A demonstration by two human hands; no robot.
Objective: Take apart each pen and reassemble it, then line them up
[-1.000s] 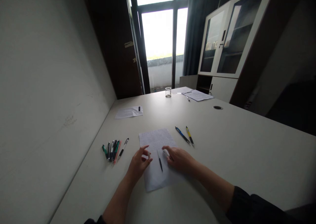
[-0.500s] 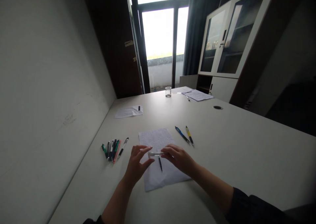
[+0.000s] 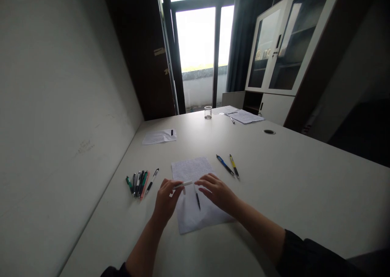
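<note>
My left hand (image 3: 167, 199) pinches a small whitish, partly clear, narrow object (image 3: 184, 184) between thumb and fingers; its exact kind I cannot make out. The object points right, over a sheet of written paper (image 3: 190, 222). My right hand (image 3: 217, 191) hovers just beyond its right end, fingers apart and holding nothing. Beneath the hands, a pen with a dark lower half (image 3: 198, 200) lies on the paper, its tip toward me. The pen's upper end is partly hidden near my right fingertips.
Several pens (image 3: 139, 184) lie in a group at left, a white-and-black pen (image 3: 152, 181) beside them. A blue pen (image 3: 224, 165) and a yellow pen (image 3: 234, 166) lie at right. Farther back are a glass jar (image 3: 207, 112), papers (image 3: 245, 116), another sheet (image 3: 158, 137) and a cable hole (image 3: 269, 132).
My right hand has let go of the small whitish object and its fingers have opened. My left hand has closed from a wide spread to a pinch on it, and the object has tilted.
</note>
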